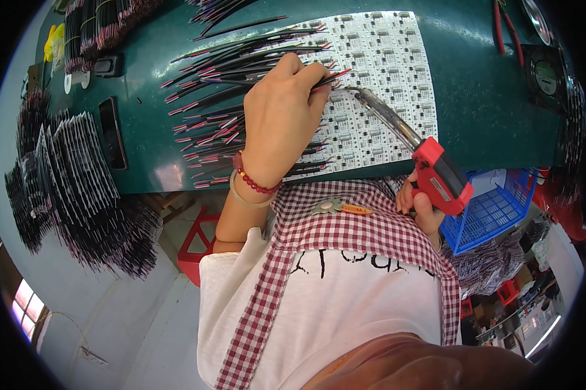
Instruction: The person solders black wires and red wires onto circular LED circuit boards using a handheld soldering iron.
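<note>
A white panel of small circuit boards (pixel 393 62) lies on the green table, with rows of black cables (pixel 205 101) spread along its left side. My left hand (pixel 281 107) is over these cables, thumb and fingers pinched on one black cable (pixel 335 77) with red and white stripped ends. Below the table edge, my right hand (pixel 425 211) is wrapped round the handle of a red soldering gun (pixel 436 172). The gun's metal tip points up and left, close to the pinched cable's end above the panel. Whether the tip touches the wire I cannot tell.
A phone (pixel 113 133) lies at the left. Bundles of finished-looking cables with boards (pixel 78 162) hang over the left edge. Red-handled pliers (pixel 508 32) and a solder reel (pixel 545 77) are at the far right. Below them stands a blue plastic basket (pixel 494 214).
</note>
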Available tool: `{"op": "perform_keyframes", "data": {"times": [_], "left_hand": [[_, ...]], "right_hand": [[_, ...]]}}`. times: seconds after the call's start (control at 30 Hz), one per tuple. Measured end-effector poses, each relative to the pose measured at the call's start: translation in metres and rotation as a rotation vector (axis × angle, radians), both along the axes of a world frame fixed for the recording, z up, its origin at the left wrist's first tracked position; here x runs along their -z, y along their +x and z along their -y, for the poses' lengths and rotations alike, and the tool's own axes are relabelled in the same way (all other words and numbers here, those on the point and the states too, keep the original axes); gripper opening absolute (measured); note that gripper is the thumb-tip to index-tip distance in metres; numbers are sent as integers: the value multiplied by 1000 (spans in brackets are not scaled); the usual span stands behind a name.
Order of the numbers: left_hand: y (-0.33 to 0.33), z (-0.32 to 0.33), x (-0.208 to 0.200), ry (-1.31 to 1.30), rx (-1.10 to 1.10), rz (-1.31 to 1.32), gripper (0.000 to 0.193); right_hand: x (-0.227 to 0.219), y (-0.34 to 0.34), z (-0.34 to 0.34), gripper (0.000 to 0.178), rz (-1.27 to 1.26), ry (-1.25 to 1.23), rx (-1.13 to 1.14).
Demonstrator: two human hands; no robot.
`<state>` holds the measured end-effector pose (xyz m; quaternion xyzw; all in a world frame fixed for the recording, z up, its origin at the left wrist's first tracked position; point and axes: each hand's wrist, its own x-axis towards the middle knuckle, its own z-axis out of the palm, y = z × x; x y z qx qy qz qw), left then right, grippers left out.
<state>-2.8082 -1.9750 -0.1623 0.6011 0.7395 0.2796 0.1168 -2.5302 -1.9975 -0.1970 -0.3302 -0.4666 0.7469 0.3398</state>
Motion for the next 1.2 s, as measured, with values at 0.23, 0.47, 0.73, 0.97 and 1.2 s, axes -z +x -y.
{"op": "perform_keyframes", "data": {"times": [0.23,0.47,0.73,0.97,1.2], "left_hand": [[0,-1,1,3,7,-5,11],[0,0,1,-2,12,11,15],[-2,4,-5,347,-134,-69,7],[18,19,-29,41,-95,394,12],[12,16,-3,-114,-14,107,12]], "right_hand": [[-7,-6,-1,53,58,33,66],[-8,-5,-5,60,-1,78,115],[-10,-3,-6,60,-7,83,104],[-8,8,-5,54,-92,75,145],[-5,13,-1,52,-60,3,49]]}}
